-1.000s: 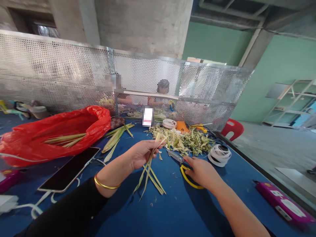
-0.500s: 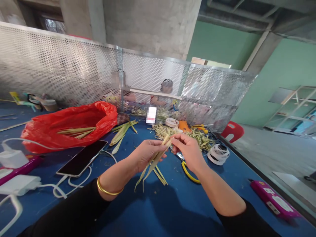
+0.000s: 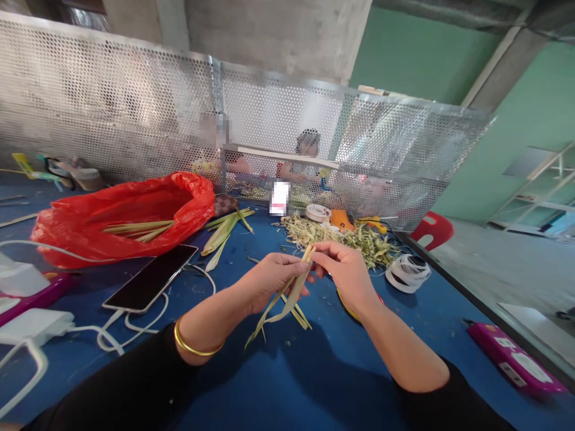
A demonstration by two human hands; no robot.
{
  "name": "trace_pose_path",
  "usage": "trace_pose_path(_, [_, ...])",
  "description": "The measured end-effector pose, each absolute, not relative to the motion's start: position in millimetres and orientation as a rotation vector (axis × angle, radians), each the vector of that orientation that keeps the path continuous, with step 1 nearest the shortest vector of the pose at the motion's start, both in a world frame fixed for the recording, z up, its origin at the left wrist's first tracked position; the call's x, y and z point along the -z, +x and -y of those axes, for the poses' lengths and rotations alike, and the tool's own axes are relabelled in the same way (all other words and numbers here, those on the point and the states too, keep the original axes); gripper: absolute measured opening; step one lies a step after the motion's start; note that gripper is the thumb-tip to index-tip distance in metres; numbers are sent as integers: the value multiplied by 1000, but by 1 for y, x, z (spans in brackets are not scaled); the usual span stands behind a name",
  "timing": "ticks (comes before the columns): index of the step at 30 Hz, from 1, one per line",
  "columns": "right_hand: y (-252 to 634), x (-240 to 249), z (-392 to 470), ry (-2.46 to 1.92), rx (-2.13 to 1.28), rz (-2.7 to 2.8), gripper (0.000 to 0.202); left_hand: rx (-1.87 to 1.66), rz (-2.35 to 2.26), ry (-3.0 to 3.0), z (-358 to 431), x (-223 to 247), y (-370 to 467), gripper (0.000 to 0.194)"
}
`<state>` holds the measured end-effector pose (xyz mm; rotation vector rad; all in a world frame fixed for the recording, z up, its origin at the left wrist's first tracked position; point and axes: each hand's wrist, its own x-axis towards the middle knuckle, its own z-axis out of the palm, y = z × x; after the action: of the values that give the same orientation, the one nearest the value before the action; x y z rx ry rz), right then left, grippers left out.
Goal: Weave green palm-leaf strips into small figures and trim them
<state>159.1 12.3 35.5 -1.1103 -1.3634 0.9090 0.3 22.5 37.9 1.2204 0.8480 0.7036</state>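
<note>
My left hand is closed around a small bundle of pale green dried leaf strips. The long ends hang down below that hand toward the table. At the top of the bundle, my right hand pinches the strip ends between thumb and fingers. Partly hidden under my right wrist lie scissors with a yellow handle. Just beyond the hands is a heap of leaf trimmings. Several longer leaves lie on the blue table to the left.
A red plastic bag with leaf strips inside stands at left. In front of it are a phone, white cables and chargers. Rolls of white tape and a purple power strip are at right. People sit behind the perforated metal screen.
The camera view has tilted down slightly, so the surroundings sit higher. Both hands stay together on the leaf strips; my right hand now covers more of the scissors.
</note>
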Motion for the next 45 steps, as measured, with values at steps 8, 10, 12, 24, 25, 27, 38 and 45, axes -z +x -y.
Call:
trace_pose_path(8, [170, -38, -9, -1077, -996, 1458, 8, -675, -775, 1402, -24, -32, 1, 25])
trace_pose_path(10, [175, -39, -10, -1060, -993, 1385, 11, -670, -792, 1409, -26, -32, 0, 26])
trace_pose_path(12, [181, -40, -12, -1043, -968, 1284, 13, -665, -797, 1409, -30, -31, -3, 28])
trace_pose_path(24, [186, -35, -10, -1044, -257, 1140, 11, -1611, -1146, 1279, -42, -26, -8, 13])
trace_pose_path(25, [182, -32, -7, -1042, -168, 1184, 9, -1505, -1105, 1291, -37, -26, -5, 29])
trace_pose_path(27, [173, -27, 1, -1022, 9, 1316, 6, -1124, -983, 1175, -27, -25, 3, 46])
trace_pose_path(38, [149, 1, 19, -683, 603, 1976, 25, -1021, -584, 556, -30, -34, -2, 13])
trace_pose_path(45, [148, 3, 22, -671, 601, 1963, 25, -1116, -557, 465, -46, -35, -16, 9])
